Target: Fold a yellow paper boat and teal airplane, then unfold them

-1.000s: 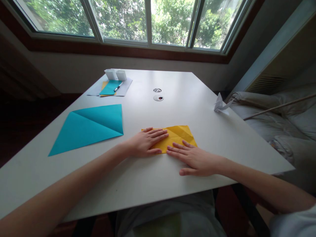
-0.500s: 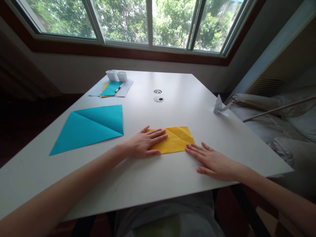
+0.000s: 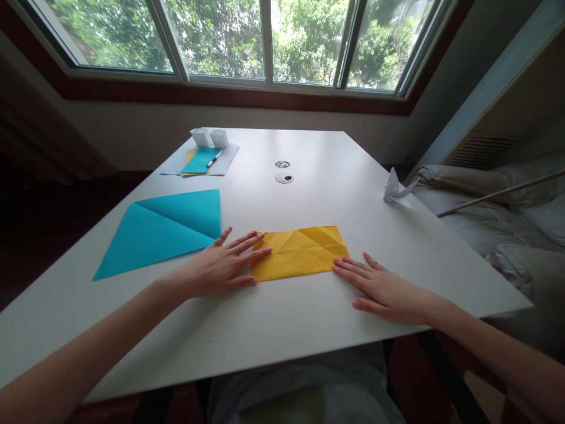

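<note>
Touching ylw ppr (image 3: 300,252), L fingers (image 3: 255,256), R fingers (image 3: 354,269)

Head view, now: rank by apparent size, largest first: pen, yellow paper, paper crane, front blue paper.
1. Front blue paper
2. Yellow paper
3. Paper crane
4. Pen

Apparent size only; the crane and pen lie farther from the camera.

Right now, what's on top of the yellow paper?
On the yellow paper, the left hand overlaps the left edge, the right hand the near right corner. What they cover is hidden.
</note>
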{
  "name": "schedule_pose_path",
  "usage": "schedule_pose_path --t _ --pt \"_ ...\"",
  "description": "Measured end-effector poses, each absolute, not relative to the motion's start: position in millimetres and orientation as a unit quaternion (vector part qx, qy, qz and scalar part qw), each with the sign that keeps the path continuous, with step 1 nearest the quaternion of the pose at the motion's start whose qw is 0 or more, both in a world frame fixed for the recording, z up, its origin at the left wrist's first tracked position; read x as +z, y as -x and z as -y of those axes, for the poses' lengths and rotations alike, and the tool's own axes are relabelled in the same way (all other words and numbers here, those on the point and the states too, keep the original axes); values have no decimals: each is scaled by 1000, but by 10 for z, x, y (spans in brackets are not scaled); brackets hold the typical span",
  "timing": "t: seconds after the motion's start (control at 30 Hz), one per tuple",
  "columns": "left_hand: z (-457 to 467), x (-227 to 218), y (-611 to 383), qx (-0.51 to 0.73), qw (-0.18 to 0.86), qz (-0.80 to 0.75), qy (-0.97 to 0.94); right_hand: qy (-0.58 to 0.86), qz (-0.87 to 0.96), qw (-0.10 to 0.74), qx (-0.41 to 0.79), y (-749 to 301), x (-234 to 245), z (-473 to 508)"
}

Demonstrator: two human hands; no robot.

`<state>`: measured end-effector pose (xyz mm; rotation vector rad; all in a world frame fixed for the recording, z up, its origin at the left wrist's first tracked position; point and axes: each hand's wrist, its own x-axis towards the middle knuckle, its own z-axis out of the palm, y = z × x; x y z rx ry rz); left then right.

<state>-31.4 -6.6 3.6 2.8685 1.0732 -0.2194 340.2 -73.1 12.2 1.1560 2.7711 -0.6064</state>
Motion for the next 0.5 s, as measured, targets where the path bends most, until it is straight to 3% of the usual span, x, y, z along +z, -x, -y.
schedule_pose_path --t 0.33,0.5 --pt "219 317 -108 -4 33 -264 -964 -391 -916 -29 -89 -3034 249 537" --pt "319 248 -292 5 75 -236 -969 -345 -935 -38 -76 -2726 222 390"
